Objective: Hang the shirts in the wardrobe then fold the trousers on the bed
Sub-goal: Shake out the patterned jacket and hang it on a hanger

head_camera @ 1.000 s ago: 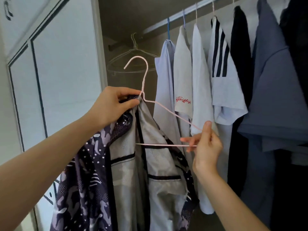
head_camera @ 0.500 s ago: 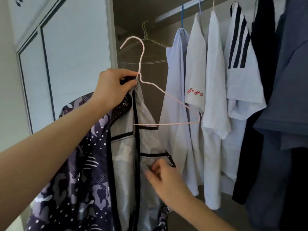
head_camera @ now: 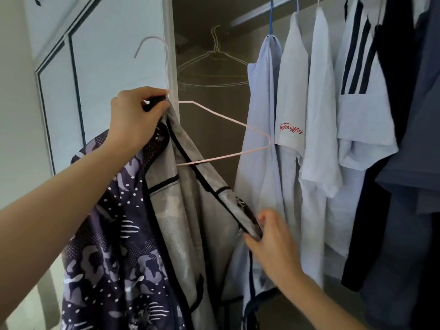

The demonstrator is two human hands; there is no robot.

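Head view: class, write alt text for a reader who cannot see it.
A person's left hand grips a thin pink wire hanger and the collar of a purple patterned jacket, while the right hand pinches its black-trimmed front edge. To the right, pale shirts hang on the wardrobe rail.

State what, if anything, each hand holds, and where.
The left hand grips the collar of the patterned jacket and the neck of the pink hanger; the right hand pinches the jacket's front edge.

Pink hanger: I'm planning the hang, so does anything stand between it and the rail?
The pink hanger has its hook in front of the wardrobe door edge, left of the opening; empty wire hangers fill the nearest rail stretch.
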